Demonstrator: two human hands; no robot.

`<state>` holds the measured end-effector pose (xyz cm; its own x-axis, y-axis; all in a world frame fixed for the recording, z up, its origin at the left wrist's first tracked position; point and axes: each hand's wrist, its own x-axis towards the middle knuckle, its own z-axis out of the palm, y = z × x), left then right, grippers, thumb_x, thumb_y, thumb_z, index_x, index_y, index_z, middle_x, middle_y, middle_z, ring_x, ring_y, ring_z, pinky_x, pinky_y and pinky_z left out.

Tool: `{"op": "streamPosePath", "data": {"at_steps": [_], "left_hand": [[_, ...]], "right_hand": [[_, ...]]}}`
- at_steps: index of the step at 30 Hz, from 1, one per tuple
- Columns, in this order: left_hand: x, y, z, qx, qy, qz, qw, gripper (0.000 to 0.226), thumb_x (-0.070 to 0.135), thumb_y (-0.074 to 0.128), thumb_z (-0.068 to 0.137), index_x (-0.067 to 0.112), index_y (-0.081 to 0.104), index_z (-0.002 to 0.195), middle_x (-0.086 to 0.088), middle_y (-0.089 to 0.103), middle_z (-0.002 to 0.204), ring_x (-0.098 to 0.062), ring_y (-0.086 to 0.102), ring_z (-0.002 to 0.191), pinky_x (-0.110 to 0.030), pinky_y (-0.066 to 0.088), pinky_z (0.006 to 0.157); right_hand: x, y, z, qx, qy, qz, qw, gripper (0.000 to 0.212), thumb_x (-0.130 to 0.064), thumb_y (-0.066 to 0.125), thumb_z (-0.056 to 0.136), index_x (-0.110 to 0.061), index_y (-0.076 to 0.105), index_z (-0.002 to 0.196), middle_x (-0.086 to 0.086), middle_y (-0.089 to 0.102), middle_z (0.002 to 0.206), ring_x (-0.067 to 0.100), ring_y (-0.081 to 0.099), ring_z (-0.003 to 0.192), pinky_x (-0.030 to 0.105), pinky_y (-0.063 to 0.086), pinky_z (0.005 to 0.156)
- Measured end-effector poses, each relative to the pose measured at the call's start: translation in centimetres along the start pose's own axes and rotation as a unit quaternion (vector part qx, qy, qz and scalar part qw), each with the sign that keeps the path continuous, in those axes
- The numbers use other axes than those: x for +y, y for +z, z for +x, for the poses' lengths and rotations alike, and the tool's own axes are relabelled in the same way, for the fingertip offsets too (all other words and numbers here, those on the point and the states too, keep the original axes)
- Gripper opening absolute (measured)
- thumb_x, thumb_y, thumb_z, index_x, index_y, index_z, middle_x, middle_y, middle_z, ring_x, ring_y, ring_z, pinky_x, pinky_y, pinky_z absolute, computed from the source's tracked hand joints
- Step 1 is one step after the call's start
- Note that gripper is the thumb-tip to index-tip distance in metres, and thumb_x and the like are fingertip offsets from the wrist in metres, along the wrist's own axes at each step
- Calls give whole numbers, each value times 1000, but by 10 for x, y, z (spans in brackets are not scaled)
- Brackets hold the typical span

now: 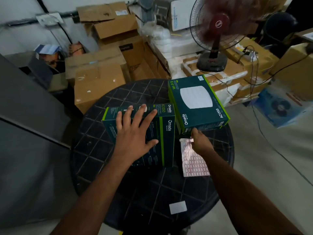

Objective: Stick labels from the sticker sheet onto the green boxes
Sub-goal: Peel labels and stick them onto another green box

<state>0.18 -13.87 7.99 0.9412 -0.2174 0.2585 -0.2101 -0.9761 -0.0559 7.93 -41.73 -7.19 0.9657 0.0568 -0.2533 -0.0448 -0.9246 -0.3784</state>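
Two dark green boxes lie on the round black table (118,192). The near box (166,133) lies at the table's middle, and my left hand (135,133) rests flat on its top with fingers spread. The far box (196,102), showing a white square device, sits at the right rear and overhangs the table edge. A pink-and-white sticker sheet (193,161) lies to the right of the near box. My right hand (200,141) is over the sheet's top end, fingertips close to the far box's front edge. Its fingers are curled; what they pinch is hidden.
A small white slip (177,207) lies near the table's front edge. Cardboard boxes (98,77) are stacked behind the table. A red standing fan (215,36) spins at the back right, with cables (254,92) trailing across the floor. A grey panel (25,124) stands to the left.
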Motion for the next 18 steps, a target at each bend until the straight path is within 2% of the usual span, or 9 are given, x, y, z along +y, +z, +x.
{"op": "streamPosePath", "data": {"at_steps": [3,5,7,9,11,13,15,18], "left_hand": [[2,0,-1,-1,-10,9,1000,97,73,58,81,34,14,158,-5,24,164,-41,21,149,-65,12,118],[4,0,-2,-3,-16,12,1000,95,71,59,82,34,16,158,-5,25,163,-40,22,148,-65,12,118],[5,0,-2,-5,-22,15,1000,93,70,59,82,34,17,157,-4,26,162,-40,22,148,-64,12,118],[6,0,-1,-9,-26,18,999,93,70,59,82,35,17,157,-4,26,162,-39,22,148,-63,13,118],[6,-2,-1,-13,-27,18,999,92,69,59,82,36,16,157,-3,26,162,-38,22,148,-62,14,118],[4,-3,-1,-14,-25,15,999,91,68,59,83,38,16,157,-3,25,162,-37,22,149,-61,16,119],[4,-5,-1,-15,-25,4,1000,90,67,59,83,40,16,156,-3,25,163,-36,21,150,-59,16,120],[2,-10,-2,-21,-28,-32,999,88,63,62,83,38,18,156,2,26,163,-30,21,151,-54,17,120]], "right_hand": [[4,29,-18,-3,18,46,999,37,-3,57,92,-11,40,124,13,56,119,27,61,106,41,55,91],[11,51,-34,-18,5,37,999,35,-14,59,93,-13,40,122,9,58,116,24,59,105,35,53,86],[18,68,-46,-56,-38,5,998,43,-26,61,94,-11,41,129,8,55,123,24,54,112,31,48,88],[23,77,-45,-85,-76,-10,994,57,-34,66,92,-10,40,138,10,51,134,26,49,123,37,46,100],[24,78,-36,-96,-77,14,992,68,-36,72,87,-12,37,140,11,48,141,29,48,129,45,44,107],[24,75,-23,-101,-82,38,991,72,-36,75,84,-13,37,139,11,49,140,29,50,128,45,46,105],[25,72,-13,-114,-92,53,988,69,-33,76,84,-12,38,137,11,52,135,27,53,123,36,47,97],[22,65,-8,-97,-67,115,986,52,-30,74,88,-16,41,125,5,55,121,24,56,111,35,48,86]]}}
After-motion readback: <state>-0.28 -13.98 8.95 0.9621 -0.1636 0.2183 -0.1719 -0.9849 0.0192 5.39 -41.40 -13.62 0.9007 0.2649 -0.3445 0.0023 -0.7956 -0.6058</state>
